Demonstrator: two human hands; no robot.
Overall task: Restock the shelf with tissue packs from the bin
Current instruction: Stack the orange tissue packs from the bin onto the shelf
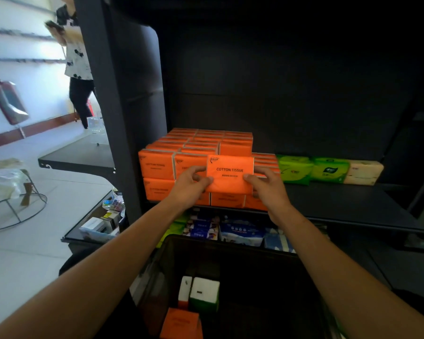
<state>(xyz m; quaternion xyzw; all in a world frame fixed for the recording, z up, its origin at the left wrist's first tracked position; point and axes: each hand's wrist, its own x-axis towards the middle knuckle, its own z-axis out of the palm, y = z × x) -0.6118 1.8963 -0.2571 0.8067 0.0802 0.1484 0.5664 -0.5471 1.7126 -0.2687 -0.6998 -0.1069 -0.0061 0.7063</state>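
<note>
Left hand [191, 183] and right hand [267, 185] each pinch an end of one orange tissue pack [229, 173], fingers curled around it, held against the front of the orange stack [181, 155] on the shelf [348, 204], above the bin [230, 245].

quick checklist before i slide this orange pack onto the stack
1. Left hand grips the pack at its left end: ok.
2. Right hand grips its right end: ok.
3. Pack level, label upright and facing out: ok.
4. Free slot in the orange stack behind the pack: cannot tell, the pack hides it.
5. Green packs off to the right, out of the path: ok.
6. Bin holds more to restock: ok, a few lie inside.
</note>
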